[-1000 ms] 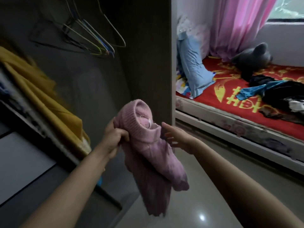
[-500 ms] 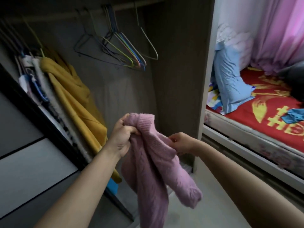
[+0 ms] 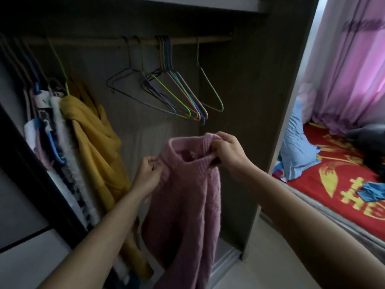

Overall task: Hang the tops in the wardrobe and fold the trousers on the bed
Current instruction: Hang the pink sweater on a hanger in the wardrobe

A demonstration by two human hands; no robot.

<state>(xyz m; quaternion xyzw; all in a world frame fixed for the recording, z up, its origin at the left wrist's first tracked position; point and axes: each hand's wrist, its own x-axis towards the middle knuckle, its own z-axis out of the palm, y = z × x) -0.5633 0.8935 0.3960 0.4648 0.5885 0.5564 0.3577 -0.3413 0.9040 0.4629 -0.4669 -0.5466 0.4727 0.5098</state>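
A pink knitted sweater [image 3: 187,201] hangs in front of the open wardrobe [image 3: 245,101], its collar spread wide. My left hand [image 3: 149,174] pinches the collar's left side, and my right hand [image 3: 228,150] grips its right side, slightly higher. Above the sweater, several empty wire hangers [image 3: 179,97] in different colours hang from the wooden rail [image 3: 125,41]. The bed [image 3: 337,184] with a red patterned cover lies to the right, with dark clothes [image 3: 373,151] and a blue garment [image 3: 370,191] on it.
A yellow top [image 3: 93,138] and several other garments [image 3: 54,142] hang at the wardrobe's left. A dark sliding door [image 3: 27,184] stands at the far left. A light blue pillow [image 3: 298,147] leans at the bed's head, below a pink curtain [image 3: 350,69].
My view has turned left and up onto the wardrobe rail. Both hands have lifted the sweater and pulled its collar open, the right hand now higher.
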